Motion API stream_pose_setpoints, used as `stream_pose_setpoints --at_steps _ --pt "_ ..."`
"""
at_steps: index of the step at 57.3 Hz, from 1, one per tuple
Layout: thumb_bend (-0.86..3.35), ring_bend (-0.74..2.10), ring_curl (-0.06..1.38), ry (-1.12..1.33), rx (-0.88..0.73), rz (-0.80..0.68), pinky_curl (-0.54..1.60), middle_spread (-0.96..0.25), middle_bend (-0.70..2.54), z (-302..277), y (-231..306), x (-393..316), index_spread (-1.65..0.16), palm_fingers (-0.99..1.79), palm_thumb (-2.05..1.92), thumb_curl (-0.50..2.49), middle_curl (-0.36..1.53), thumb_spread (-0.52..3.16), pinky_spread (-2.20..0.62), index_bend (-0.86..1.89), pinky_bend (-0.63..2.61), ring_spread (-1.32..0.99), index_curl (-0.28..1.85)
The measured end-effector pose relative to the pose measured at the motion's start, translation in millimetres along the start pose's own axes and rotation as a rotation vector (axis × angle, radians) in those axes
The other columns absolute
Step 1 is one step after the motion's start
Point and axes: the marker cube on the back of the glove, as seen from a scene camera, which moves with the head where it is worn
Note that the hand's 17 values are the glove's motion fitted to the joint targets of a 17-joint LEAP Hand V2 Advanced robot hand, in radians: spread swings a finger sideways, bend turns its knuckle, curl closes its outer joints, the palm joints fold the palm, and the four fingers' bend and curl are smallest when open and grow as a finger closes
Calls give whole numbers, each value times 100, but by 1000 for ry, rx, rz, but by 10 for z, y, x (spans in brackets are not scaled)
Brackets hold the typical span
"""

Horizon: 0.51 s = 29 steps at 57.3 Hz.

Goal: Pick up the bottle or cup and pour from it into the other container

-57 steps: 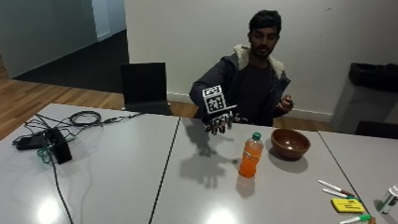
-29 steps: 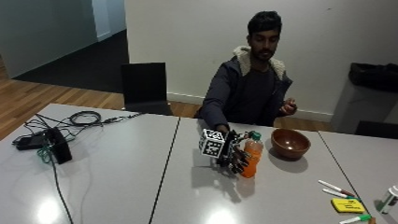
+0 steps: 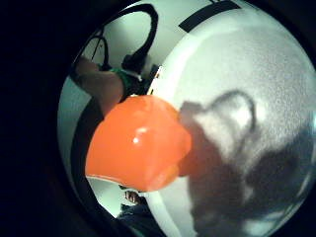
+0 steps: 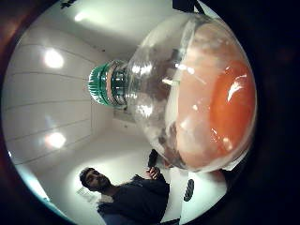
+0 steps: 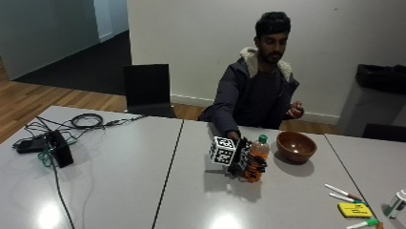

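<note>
Grey table (image 5: 126,191), seen from the outside view, with the person seated at its far side. The brown bowl (image 5: 296,146) stands on the table to the right of the bottle and slightly farther away, near it but apart; this rightward offset is the relation on which the coming pour appears to depend, since the bottle would have to be lifted, carried a short way right and tipped mouth-first over the bowl's rim. The bottle (image 5: 256,161) stands upright, long axis vertical, green cap (image 5: 262,139) on top, base apparently on the table. The gloved right hand (image 5: 242,163) is against the bottle's left side, its fingers curled round the lower body; the bare hand is raised near the person's chest, well apart from both containers, so the gloved hand is the nearer. In the thumb-side palm view the bottle (image 4: 187,93) fills much of the field: clear plastic at the shoulder and neck, orange liquid below, a ribbed green cap (image 4: 101,84) apparently in place. The little-finger-side palm view shows the orange lower body (image 3: 136,143) just above the table (image 3: 256,84), which carries its shadow.
</note>
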Motion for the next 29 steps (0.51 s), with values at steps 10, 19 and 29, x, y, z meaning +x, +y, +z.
stream_pose_setpoints --at_steps 10,19,29 --pt "-1 53 34 103 21 -31 26 -27 30 13 140 -109 -33 97 102 47 36 68 20 10 45 -15 25" --pt "-2 51 35 320 39 -149 27 -28 28 1 280 -580 -33 97 104 49 38 69 18 10 44 -16 24" --pt "-2 48 35 726 28 -251 28 -29 27 234 630 -1197 -32 95 105 50 40 70 18 10 41 -17 24"
